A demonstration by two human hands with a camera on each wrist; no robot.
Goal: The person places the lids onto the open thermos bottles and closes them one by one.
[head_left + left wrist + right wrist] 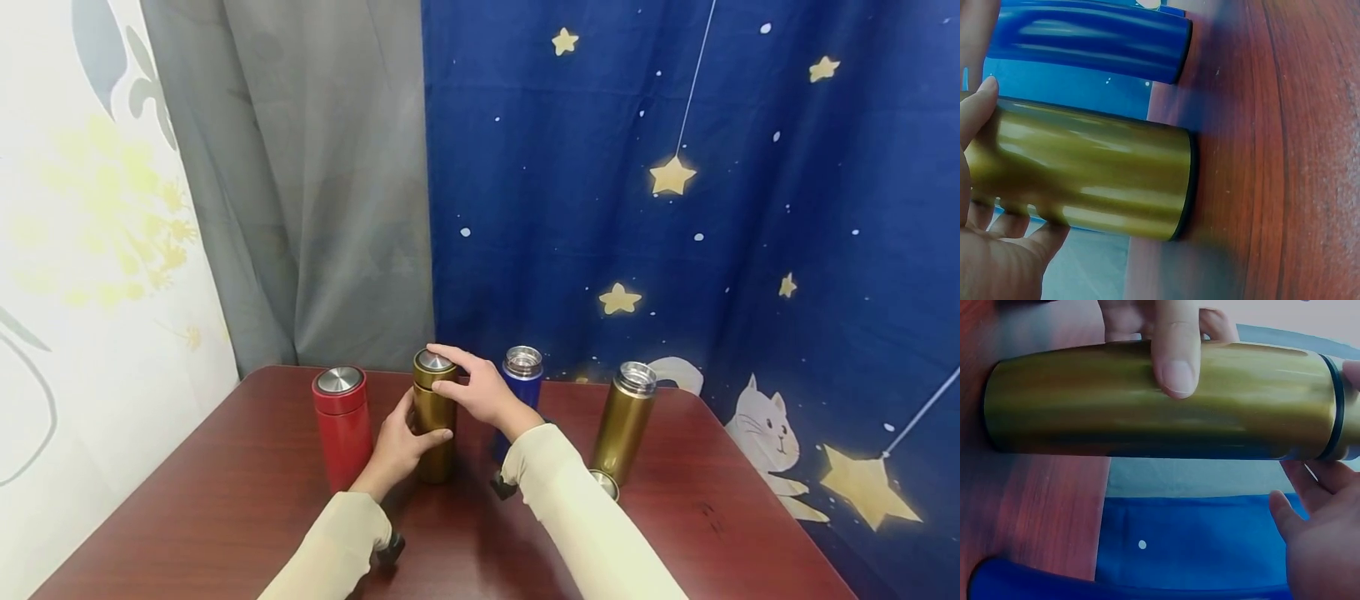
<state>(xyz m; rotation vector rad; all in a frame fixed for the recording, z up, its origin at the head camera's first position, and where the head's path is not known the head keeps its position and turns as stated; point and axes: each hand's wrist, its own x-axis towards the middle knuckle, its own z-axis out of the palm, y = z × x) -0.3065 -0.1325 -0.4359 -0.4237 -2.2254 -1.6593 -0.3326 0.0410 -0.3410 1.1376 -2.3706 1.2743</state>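
Observation:
A gold thermos [433, 417] stands upright on the table, its silver-topped lid [435, 361] on its mouth. Round the middle of its body, my left hand [397, 446] grips it, thumb across the front, as the right wrist view also shows on the gold body [1241, 394]. My right hand [480, 387] holds the lid from above, fingers over the top and thumb at the side. Just right of it, partly behind my right wrist, is a lidless blue thermos [522, 385]. In the left wrist view the gold thermos [1097, 169] has its base at the tabletop.
A red thermos [345, 442] with its lid on stands to the left. On the right is another gold thermos [624, 425], uncovered, with a loose lid [604, 483] at its foot, partly hidden by my right sleeve. Curtains [360, 208] hang behind the table [195, 500].

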